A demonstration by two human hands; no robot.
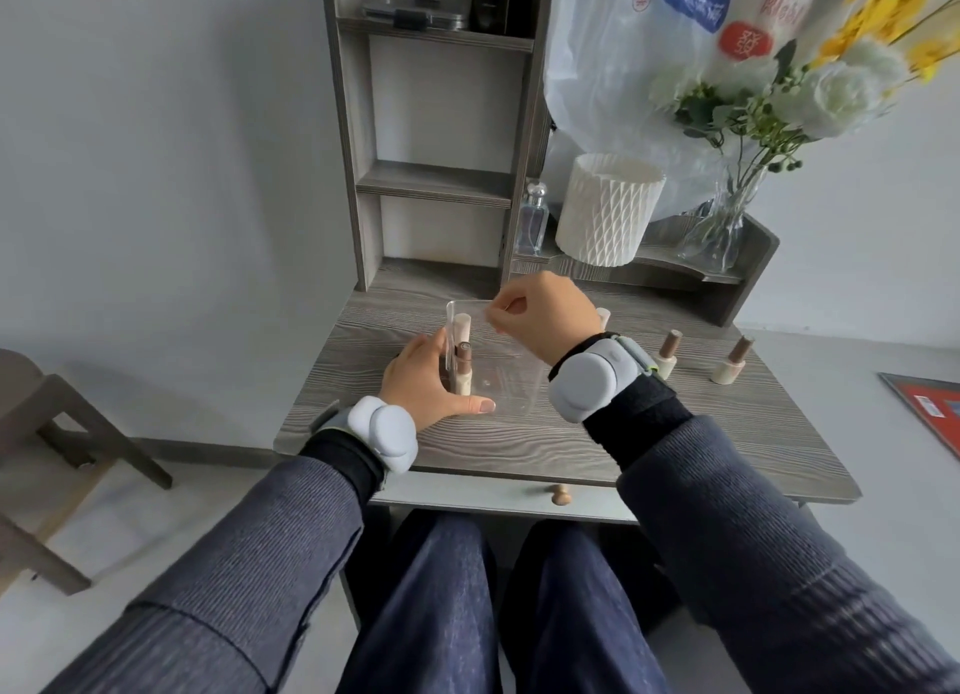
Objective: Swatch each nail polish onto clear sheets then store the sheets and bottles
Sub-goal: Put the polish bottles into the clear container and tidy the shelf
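So on the grey desk [519, 444] the clear box [506, 376] sits right in front of you, and your left hand [421, 381] grips its left end, thumb laid flat along the front. Your right hand [545, 314] has curled fingers, pinching at the box's far top rim. Two polish bottles [464, 366] stand inside by the left wall, two more bottles [666, 355] wait out on the desk to the right.
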